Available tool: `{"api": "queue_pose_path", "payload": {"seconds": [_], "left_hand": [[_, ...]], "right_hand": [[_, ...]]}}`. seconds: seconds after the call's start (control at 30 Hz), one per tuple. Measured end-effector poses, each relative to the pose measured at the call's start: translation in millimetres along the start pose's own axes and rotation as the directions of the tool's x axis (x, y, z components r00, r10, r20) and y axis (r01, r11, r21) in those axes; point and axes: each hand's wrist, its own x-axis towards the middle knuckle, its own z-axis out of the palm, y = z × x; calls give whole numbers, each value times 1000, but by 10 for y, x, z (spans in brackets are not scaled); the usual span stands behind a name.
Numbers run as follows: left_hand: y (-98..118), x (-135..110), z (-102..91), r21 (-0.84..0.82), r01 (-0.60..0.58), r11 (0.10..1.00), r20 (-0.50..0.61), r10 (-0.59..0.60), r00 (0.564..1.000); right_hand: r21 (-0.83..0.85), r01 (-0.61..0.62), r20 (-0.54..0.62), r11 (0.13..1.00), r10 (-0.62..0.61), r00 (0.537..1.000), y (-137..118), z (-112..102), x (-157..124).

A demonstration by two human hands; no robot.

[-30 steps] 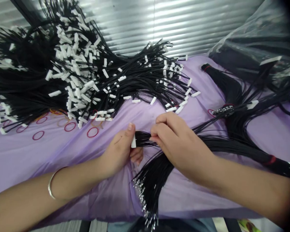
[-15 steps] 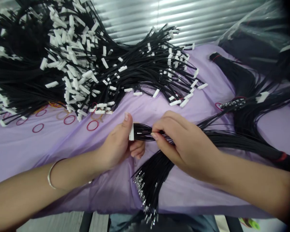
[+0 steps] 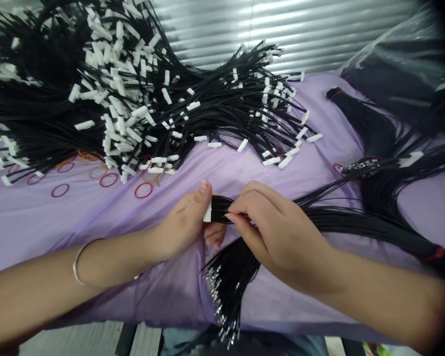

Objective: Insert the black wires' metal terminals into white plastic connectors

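Note:
My left hand [image 3: 187, 220] is closed around a white connector housing [image 3: 208, 211], thumb on top, with black wires running out of it to the right. My right hand [image 3: 278, 227] pinches at those black wires [image 3: 220, 207] close to the connector; its fingertips hide exactly what lies between them. Below the hands hangs a fan of loose black wires [image 3: 241, 267] tipped with small silver terminals [image 3: 217, 296]. A long wire bundle [image 3: 363, 222] extends to the right from under my right hand, tied by a red band [image 3: 435, 253].
A large heap of black wires with white connectors [image 3: 118, 99] fills the back left. Rubber bands [image 3: 143, 190] lie on the purple cloth [image 3: 163, 207]. More tied wire bundles [image 3: 374, 118] and a clear plastic bag [image 3: 393, 59] are at the right. Window blinds [image 3: 292, 29] stand behind.
My right fingertips have moved left along the wires, closer to the connector. My left hand still holds the connector. The whole view has shifted slightly.

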Motion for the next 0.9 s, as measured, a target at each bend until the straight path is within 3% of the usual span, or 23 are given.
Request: {"api": "queue_pose_path", "payload": {"seconds": [0.4, 0.5, 0.6, 0.67, 0.8, 0.9], "left_hand": [[-46, 22, -27, 151, -76, 986, -16, 80, 997], [-29, 47, -32, 173, -80, 982, -21, 85, 996], [-13, 95, -36, 73, -92, 993, -55, 96, 994], [-1, 123, -40, -11, -76, 997, -69, 75, 995], [22, 147, -45, -54, -61, 997, -51, 59, 997], [29, 149, -40, -56, -52, 997, -59, 48, 997]], "right_hand": [[-5, -35, 29, 999, 36, 999, 8, 56, -2], [-69, 25, 24, 997, -23, 999, -9, -37, 12], [-154, 92, 5, 984, -92, 996, -17, -167, 11], [-144, 174, 114, 974, -159, 981, 1, -211, -3], [-105, 310, 401, 945, -245, 882, 58, -153, -43], [-98, 265, 437, 959, -197, 877, 60, -98, -53]]}}
